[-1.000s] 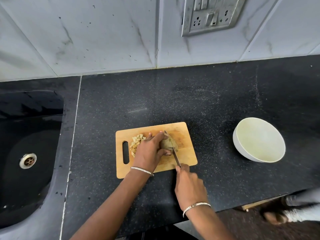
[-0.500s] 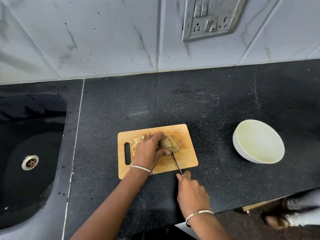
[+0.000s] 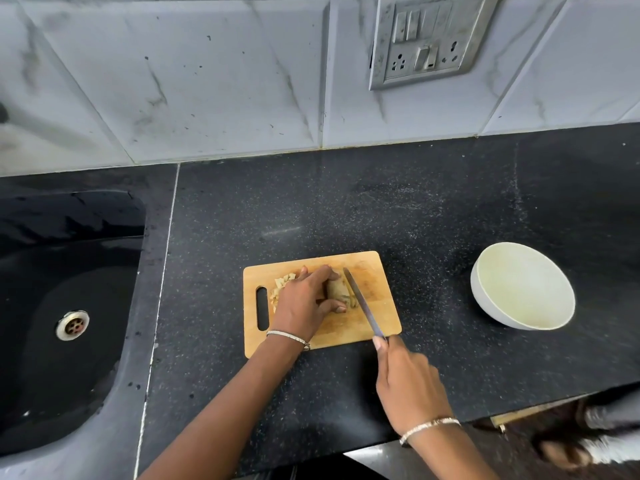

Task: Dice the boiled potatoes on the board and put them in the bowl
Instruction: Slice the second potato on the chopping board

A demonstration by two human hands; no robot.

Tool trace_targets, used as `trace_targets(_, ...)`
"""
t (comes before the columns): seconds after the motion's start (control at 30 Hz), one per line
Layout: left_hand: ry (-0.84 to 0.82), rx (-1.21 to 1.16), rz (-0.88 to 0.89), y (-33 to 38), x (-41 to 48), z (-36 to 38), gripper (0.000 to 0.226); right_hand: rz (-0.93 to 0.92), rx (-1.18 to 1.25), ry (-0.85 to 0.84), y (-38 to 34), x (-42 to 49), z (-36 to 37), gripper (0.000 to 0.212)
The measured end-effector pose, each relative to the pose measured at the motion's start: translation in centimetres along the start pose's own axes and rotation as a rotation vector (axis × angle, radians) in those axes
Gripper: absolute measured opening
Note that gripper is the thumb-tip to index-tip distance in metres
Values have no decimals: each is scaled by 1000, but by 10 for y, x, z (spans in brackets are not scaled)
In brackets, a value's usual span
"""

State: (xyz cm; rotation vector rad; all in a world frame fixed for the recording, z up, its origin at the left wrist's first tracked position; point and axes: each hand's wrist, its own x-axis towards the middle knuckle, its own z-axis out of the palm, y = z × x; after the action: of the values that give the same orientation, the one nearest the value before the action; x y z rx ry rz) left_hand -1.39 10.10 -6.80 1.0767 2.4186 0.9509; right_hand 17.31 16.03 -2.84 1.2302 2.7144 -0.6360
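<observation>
The left hand (image 3: 304, 303) is clamped down over a potato (image 3: 337, 289) in the middle of the board (image 3: 377, 306), fingers curled across the top and thumb tucked along the near side, so only the right end of the potato pokes out. The right hand (image 3: 408, 386) is closed around the handle of a knife (image 3: 363, 303), index finger stretched along the top near the blade. The blade runs diagonally from the board's near right edge up toward its far side and sits right against the exposed end of the potato; whether it's actually biting in or just touching is hard to say from this angle. Both wrists have a thin bangle on them.

Just left of the holding hand there's a small pile of dice (image 3: 282, 285), partly hidden behind the knuckles, next to the board's handle slot. The board lies flat on the black speckled table (image 3: 433, 209).

Off to the right, well clear of the board, sits the white bowl (image 3: 485, 299), tipped a bit toward the camera, with no potato in it. Way over on the left is a dark sink (image 3: 104, 341) with a metal drain (image 3: 72, 324). A socket plate (image 3: 426, 39) is on the tiled wall behind.
</observation>
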Motion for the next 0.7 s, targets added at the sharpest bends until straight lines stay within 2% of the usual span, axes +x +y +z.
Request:
trace_targets(0.4, 41, -13, 1, -8, 2, 6, 45, 42, -74, -54, -27, 44, 26, 37)
trace_targets(0.7, 73, -41, 38, -12, 0, 6, 52, 34, -93, -103, -10, 5, 13, 39)
